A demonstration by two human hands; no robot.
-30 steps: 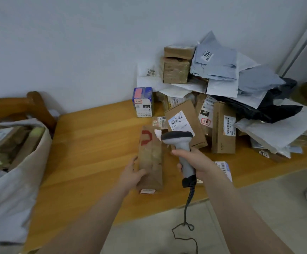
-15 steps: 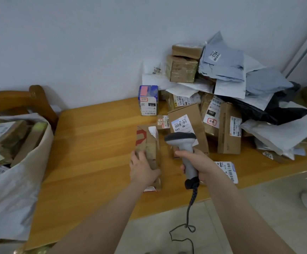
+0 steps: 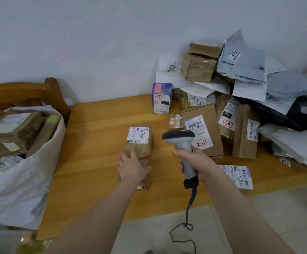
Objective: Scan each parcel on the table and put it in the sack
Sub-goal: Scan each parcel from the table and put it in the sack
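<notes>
Logging hand states first. The left hand (image 3: 131, 167) lies palm-down on the near half of the long brown taped cardboard parcel (image 3: 141, 153), fingers fairly straight, thumb out along the right edge. No curl round the box is visible. The right hand (image 3: 200, 162) is wrapped tight round the handle of the grey handheld barcode scanner (image 3: 181, 142). The two hands are apart.

Parcel position: flat on the orange-brown wooden table (image 3: 94, 129), about midway across, long axis running away from the person. Its white shipping label (image 3: 138, 137) faces up at the far end. The scanner head sits just right of that label, with a gap showing between them. A black coiled cable (image 3: 190, 202) hangs from the handle base past the table's front edge.

Surroundings:
- White woven sack (image 3: 20, 180) at the table's left end, mouth open, brown parcels inside.
- Heap of cardboard boxes and grey, white and black mailer bags (image 3: 244, 85) at far right, against the wall.
- Small blue-and-white box (image 3: 162, 98) upright just left of the heap.
- Flat white labelled packet (image 3: 239, 176) near the front edge, right of the right wrist.
</notes>
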